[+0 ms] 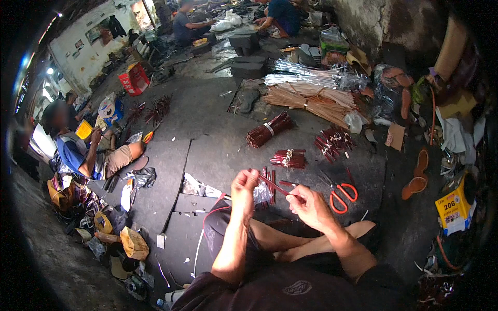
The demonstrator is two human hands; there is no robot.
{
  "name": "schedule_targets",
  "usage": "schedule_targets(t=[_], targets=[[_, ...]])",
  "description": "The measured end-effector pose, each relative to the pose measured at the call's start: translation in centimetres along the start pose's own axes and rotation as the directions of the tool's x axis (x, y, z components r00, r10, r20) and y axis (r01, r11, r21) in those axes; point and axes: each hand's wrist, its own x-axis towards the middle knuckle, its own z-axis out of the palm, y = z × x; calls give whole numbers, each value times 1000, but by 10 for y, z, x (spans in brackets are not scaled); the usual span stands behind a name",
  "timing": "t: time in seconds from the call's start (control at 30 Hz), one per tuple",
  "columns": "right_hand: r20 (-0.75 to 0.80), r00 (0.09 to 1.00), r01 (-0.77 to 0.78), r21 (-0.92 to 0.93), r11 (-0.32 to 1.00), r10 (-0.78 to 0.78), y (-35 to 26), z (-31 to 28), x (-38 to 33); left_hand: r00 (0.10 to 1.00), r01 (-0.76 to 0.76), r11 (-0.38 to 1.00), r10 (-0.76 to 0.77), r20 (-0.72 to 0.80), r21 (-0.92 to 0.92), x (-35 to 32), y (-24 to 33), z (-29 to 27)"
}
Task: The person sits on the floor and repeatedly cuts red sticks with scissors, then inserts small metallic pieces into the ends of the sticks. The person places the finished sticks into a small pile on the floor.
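In front of my crossed legs, a thin dark red strip [274,185] is stretched between my two hands. My left hand [244,187] pinches its far left end, fingers closed. At its near right end the fingers of my right hand [310,206] are closed on it too. Short dark red strips [269,179] lie loose on the floor just beyond my hands, beside crumpled clear plastic [261,194]. Scissors [340,198] with orange handles rest right of my right hand. Farther out are a small bundle [289,158], a scattered pile [334,142] and a large tied bundle [269,129] of similar strips.
Long tan strips [311,102] and silvery strips [306,72] lie stacked beyond the bundles. Tan shoe soles [415,186] and a yellow container [452,208] stand at right. A person [78,150] sits at left near scraps and a red box [134,79]. Two people work far off.
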Motion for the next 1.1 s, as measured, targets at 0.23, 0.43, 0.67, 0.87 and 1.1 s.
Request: schedule_targets(t=[0.23, 0.43, 0.67, 0.87, 1.1], targets=[[-227, 938, 245, -100, 964, -262, 3, -40, 14, 966, 48, 988, -8, 257, -148, 15, 30, 13], [-278, 960, 134, 350, 927, -34, 56, -46, 19, 960, 30, 998, -42, 278, 48, 22, -11, 16], [-264, 950, -25, 460, 888, 164, 93, -49, 28, 958, 181, 983, -184, 220, 35, 30, -69, 15], [-202, 960, -93, 414, 906, 191, 106, -48, 31, 936, 303, 953, -294, 195, -13, 41, -102, 9], [-98, 902, -352, 395, 849, 420, 180, -32, 42, 916, 392, 913, -399, 46, 113, 45, -161, 4]])
